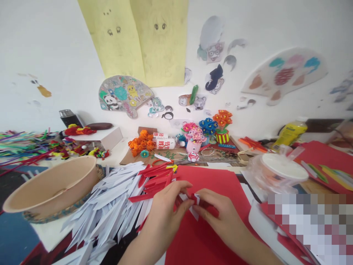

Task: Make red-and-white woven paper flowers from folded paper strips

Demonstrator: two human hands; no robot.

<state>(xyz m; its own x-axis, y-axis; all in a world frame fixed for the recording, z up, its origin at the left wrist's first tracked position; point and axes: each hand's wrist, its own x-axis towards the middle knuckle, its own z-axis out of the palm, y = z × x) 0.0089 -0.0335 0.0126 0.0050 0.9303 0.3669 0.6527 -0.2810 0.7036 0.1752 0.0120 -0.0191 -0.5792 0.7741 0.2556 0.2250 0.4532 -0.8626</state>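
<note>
Over a red paper sheet [212, 180], my left hand [172, 200] and my right hand [216, 208] meet fingertip to fingertip. Between them is a small folded strip of red and white paper [196, 199], pinched from both sides. Its lower white end sticks out beneath the fingers; part of it is hidden by them. Left of my left hand lies a heap of folded white paper strips [110, 202]. Several folded red paper strips [157, 178] rest on the heap's right edge, close to my left wrist.
A beige basin [55, 184] stands on the left. Behind my hands are bead flower pots [193, 140] and orange bead flowers [142, 143]. A lidded cup in plastic [284, 167] and a yellow bottle [291, 134] stand on the right. A white container [267, 224] sits beside my right forearm.
</note>
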